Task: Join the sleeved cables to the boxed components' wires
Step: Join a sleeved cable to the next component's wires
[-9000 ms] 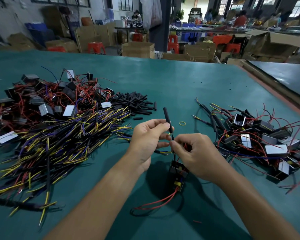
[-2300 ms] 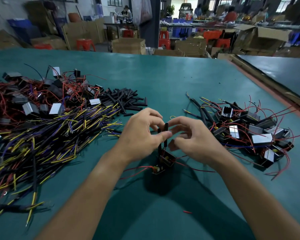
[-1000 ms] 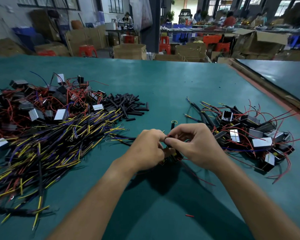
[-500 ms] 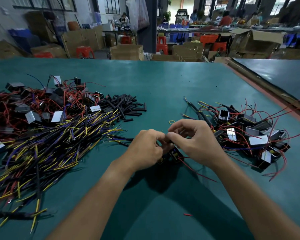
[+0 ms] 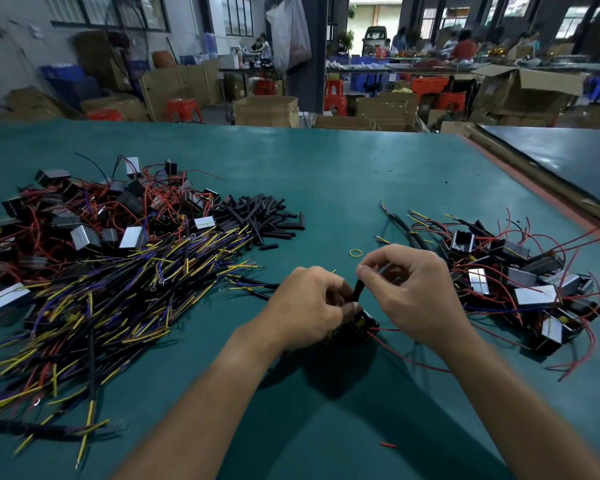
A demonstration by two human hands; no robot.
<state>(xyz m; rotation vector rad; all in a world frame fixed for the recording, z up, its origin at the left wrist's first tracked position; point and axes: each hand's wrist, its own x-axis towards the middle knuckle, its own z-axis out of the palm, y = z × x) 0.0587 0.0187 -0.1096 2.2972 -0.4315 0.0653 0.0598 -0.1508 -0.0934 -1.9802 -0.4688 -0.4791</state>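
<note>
A small black boxed component (image 5: 362, 323) with thin red wires trailing right sits between my hands, low over the green table (image 5: 326, 174). My left hand (image 5: 309, 306) curls around it and the foot of a black sleeved cable (image 5: 356, 292). My right hand (image 5: 413, 289) pinches the top of that sleeve between thumb and forefinger. The joint itself is hidden by my fingers.
A big heap of sleeved yellow, purple and black cables (image 5: 111, 299) lies left, with boxed components (image 5: 84, 216) behind it and loose black sleeve pieces (image 5: 264, 216). Another pile of boxed components (image 5: 520, 278) lies right. A yellow rubber band (image 5: 355, 252) and a red scrap (image 5: 388, 445) lie loose.
My right hand has lifted slightly and now pinches the black sleeve's top, which stands up between my hands. The left hand stays on the component.
</note>
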